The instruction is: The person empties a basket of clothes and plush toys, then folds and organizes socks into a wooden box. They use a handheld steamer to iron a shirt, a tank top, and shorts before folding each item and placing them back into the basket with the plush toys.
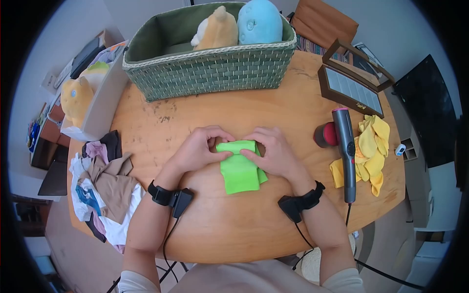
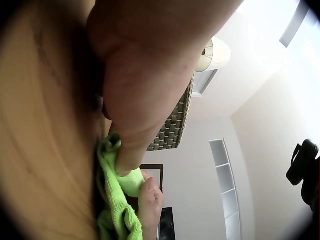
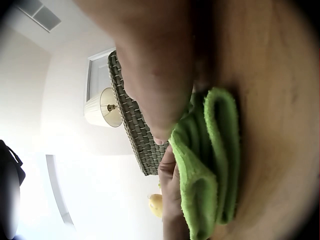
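A bright green folded cloth [image 1: 239, 173] lies on the table in front of the person, its far edge turned over into a thick fold. My left hand [image 1: 202, 149] pinches the left end of that fold, the thumb lying across the top. At the right end my right hand [image 1: 274, 151] grips the same fold, thumb pressed on the fabric. Seen from the right wrist, the green cloth [image 3: 200, 180] shows fuzzy, looped layers beside the fingers. In the left wrist view its edge [image 2: 117, 200] bunches below the left thumb.
A green woven basket [image 1: 210, 73] with two plush toys stands at the back. Crumpled clothes [image 1: 110, 188] lie at left, near a white bin [image 1: 105, 105] holding a plush. At right are a corded grey appliance [image 1: 346, 156], yellow cloths [image 1: 369, 146] and an open wooden case [image 1: 349, 90].
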Demonstrator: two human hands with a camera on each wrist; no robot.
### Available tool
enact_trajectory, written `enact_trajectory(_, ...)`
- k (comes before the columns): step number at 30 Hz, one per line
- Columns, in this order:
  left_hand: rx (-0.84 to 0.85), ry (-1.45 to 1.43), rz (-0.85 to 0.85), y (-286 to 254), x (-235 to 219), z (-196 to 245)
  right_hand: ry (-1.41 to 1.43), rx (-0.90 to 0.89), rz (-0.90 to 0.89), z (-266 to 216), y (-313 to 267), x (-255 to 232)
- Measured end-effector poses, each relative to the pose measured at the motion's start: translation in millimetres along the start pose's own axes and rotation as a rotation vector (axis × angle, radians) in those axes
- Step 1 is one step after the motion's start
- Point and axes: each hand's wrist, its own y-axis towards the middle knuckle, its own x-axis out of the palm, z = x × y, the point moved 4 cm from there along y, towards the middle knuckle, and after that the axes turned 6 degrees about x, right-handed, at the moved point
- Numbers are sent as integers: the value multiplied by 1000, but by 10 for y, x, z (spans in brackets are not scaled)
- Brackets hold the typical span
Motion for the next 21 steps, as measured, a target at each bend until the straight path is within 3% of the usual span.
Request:
enact_trajectory(4,30,31,57,-1,-25,58,-5,-31,36,14,-3,23)
enact_trajectory(7,-36,-15,106,6,-32,31,63,2,31,26,8,21)
enact_trajectory(10,-79,-10,112,11,-32,-69,94,118,-53,62,28,15)
enact_trajectory(18,50,120,41,21,6,-1,102,97,-18,32,14,-13)
enact_trajectory(21,5,7,62,6,11,-85,106,102,-12,-11,3,-22)
